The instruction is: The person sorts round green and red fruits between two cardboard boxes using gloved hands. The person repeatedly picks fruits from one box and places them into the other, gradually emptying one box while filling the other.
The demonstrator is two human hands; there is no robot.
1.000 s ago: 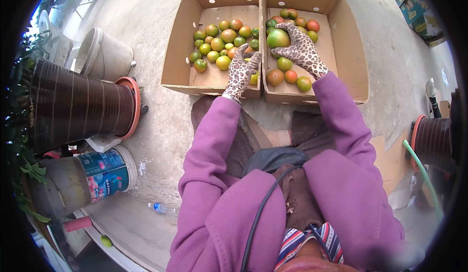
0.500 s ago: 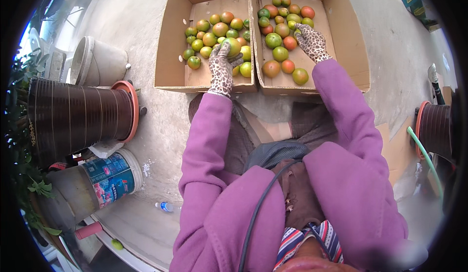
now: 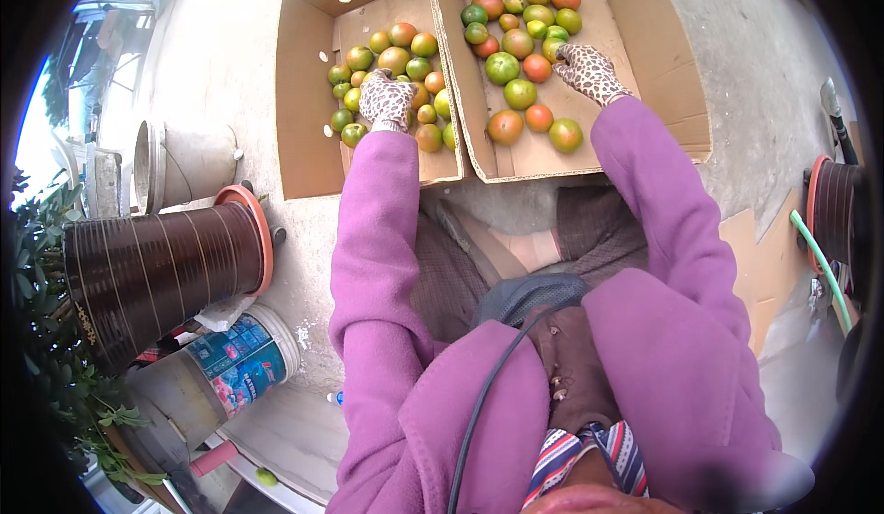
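My left hand (image 3: 388, 101), in a leopard-print glove, reaches down among the tomatoes in the left cardboard box (image 3: 306, 132). Its fingers curl under, back of the hand up, so what they grip is hidden. A large orange-green tomato (image 3: 394, 60) lies just beyond the knuckles. In the right box (image 3: 670, 81), my right hand (image 3: 589, 72), gloved alike, has its fingers bent around the near side of a yellow-green tomato (image 3: 552, 49). A reddish tomato (image 3: 537, 68) lies beside those fingertips. Several more green, orange and red tomatoes are spread over both box floors.
The boxes stand side by side on a concrete floor (image 3: 221, 63). To the left are a pale bucket (image 3: 189, 164), a tipped brown ribbed pot (image 3: 170, 251) and a labelled plastic pail (image 3: 244, 357). Another brown pot (image 3: 833, 210) and a green hose (image 3: 822, 270) lie at the right.
My left hand has moved leftward and turned palm down; the big green tomato it held no longer shows in it. My right hand stays near the same tomatoes. The whole view has shifted slightly.
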